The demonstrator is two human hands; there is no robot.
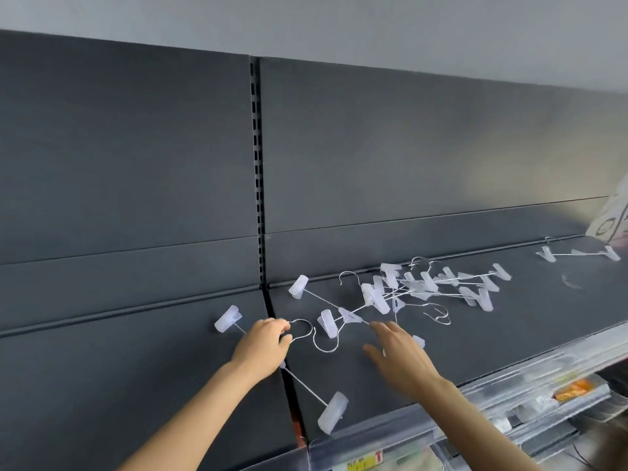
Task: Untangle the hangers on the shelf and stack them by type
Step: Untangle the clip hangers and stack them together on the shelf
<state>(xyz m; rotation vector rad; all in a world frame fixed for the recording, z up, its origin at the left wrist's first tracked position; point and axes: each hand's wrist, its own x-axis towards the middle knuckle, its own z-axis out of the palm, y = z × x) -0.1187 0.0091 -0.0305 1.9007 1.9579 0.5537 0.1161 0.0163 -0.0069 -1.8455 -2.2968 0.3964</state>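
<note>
Left hand (261, 346) grips one hanger (333, 410) near its hook, just left of the tangle (424, 287) on the shelf (526, 334); right hand (401, 360) hovers open, empty; untangling looks early; next, probably free another hook gently.

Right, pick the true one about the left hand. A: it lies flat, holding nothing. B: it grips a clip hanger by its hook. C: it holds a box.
B: the left hand curls round a clip hanger at the base of its wire hook.
</note>
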